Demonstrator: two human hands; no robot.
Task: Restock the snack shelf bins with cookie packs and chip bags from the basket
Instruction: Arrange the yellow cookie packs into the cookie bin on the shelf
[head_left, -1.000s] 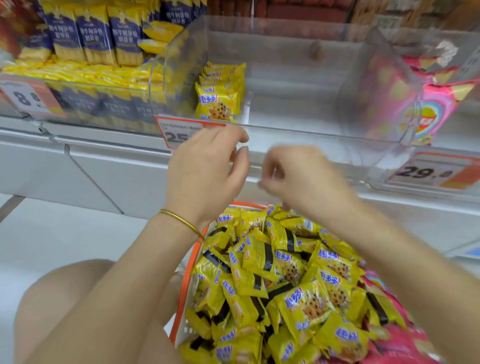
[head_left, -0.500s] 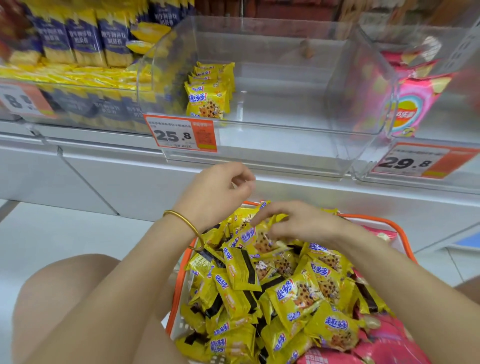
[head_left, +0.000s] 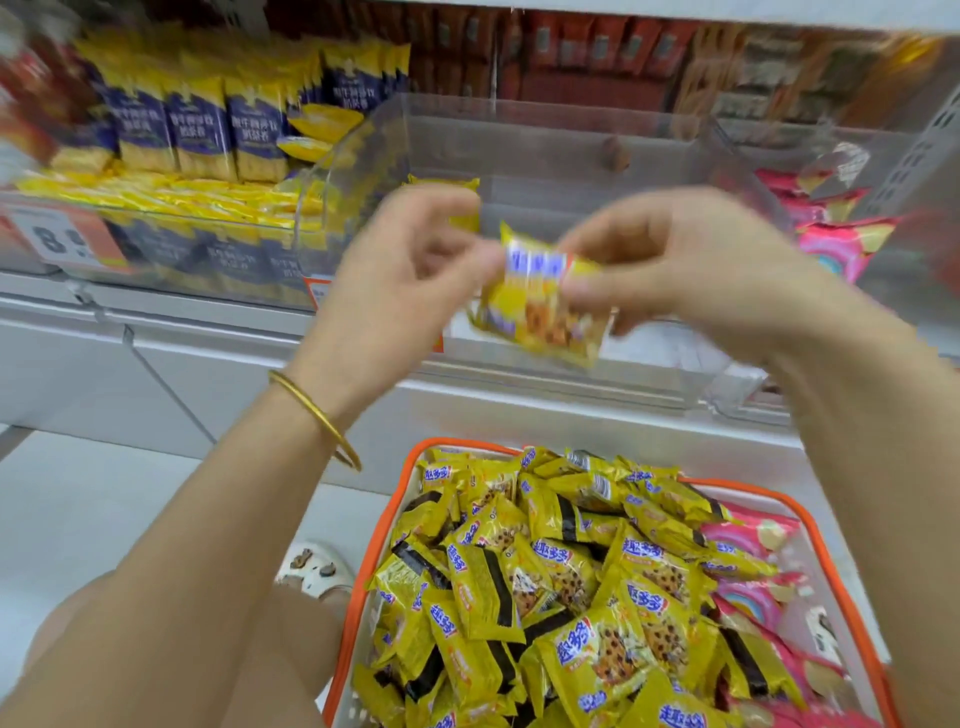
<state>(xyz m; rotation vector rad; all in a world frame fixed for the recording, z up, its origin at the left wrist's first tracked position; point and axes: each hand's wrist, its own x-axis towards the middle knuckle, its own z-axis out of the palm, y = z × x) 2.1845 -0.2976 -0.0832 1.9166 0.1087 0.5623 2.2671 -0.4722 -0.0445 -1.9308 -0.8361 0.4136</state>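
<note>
The yellow foil cookie pack (head_left: 545, 317), merely pinched by the right hand (head_left: 691, 265) (hold of the left hand (head_left: 400, 280) unclear), could be shaken loose short of the clear plastic bin (head_left: 545, 150).

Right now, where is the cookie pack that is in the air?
In the head view the cookie pack is mid-frame, between the left hand and the right hand, which pinches it, in front of the clear bin and above the basket.

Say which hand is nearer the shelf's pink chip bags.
Right. The right hand is just left of the pink chip bags; the left hand is farther left, past the cookie pack.
</note>
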